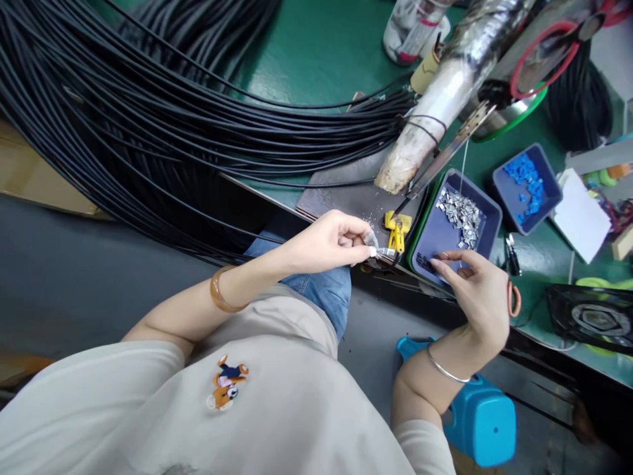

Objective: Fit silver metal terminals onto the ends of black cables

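My left hand (346, 241) is closed in a pinch on a cable end, where thin pale wires (386, 252) stick out past the thumb. Just beyond the wires, a yellow clip-like tool (397, 231) sits at the table edge. Over the near side of a purple-grey bin (487, 231), my right hand (472, 287) has its thumb and index finger drawn together. Small black pieces (422, 261) lie close to those fingertips; whether one is pinched cannot be made out. Shiny metal connector pieces (462, 214) are heaped farther back in the same bin.
Bundled black cables (237, 132) cross the table from the left. A wrapped pole (420, 138) and red-handled scissors (544, 59) stand above the bin. Blue pieces fill part of a second bin (548, 198). A blue stool (479, 422) is below; a dark fan (593, 316) lies right.
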`<state>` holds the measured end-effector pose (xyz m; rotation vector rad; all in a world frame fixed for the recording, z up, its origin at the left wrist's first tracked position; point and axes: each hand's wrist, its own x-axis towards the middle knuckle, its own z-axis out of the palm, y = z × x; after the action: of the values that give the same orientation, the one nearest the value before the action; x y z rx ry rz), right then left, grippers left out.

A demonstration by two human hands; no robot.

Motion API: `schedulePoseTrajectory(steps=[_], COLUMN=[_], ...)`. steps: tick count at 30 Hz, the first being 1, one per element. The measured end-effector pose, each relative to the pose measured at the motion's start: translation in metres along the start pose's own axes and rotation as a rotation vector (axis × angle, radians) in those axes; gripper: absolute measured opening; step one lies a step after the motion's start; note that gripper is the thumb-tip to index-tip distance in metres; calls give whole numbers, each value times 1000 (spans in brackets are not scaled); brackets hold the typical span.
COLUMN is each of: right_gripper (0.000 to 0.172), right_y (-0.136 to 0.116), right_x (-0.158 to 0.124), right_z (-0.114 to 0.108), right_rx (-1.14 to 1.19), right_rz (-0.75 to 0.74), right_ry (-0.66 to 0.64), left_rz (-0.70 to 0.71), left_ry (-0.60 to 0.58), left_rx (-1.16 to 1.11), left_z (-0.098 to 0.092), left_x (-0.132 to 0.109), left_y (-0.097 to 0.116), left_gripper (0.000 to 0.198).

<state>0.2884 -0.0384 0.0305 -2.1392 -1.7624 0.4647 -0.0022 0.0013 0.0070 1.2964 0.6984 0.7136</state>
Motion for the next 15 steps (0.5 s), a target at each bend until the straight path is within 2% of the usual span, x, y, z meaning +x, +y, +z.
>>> schedulePoseTrajectory(steps=[2, 4, 6, 9, 12, 15], right_gripper=[32, 33, 34, 30, 18, 11], right_y=[5, 7, 7, 5, 2, -7], right_x=[5, 10, 12, 13, 9, 1], right_z=[-5, -9, -10, -6, 2, 12], right_rx=[-19, -27, -25, 24, 88, 217], right_rz=[-10, -22, -43, -43, -7, -2], right_ry=[-103, -177, -222, -231, -113, 219], left_rz=[84, 177, 201, 84, -26, -53], left_ry=[-108, -168, -120, 41, 121, 171], left_rx=[218, 418, 466, 238, 25, -22], left_z=[1, 4, 7, 10, 9, 7], left_x=[-2, -3, -2, 2, 5, 5], left_y=[1, 0, -3, -9, -11, -9], left_gripper=[13, 16, 16, 14, 15, 15])
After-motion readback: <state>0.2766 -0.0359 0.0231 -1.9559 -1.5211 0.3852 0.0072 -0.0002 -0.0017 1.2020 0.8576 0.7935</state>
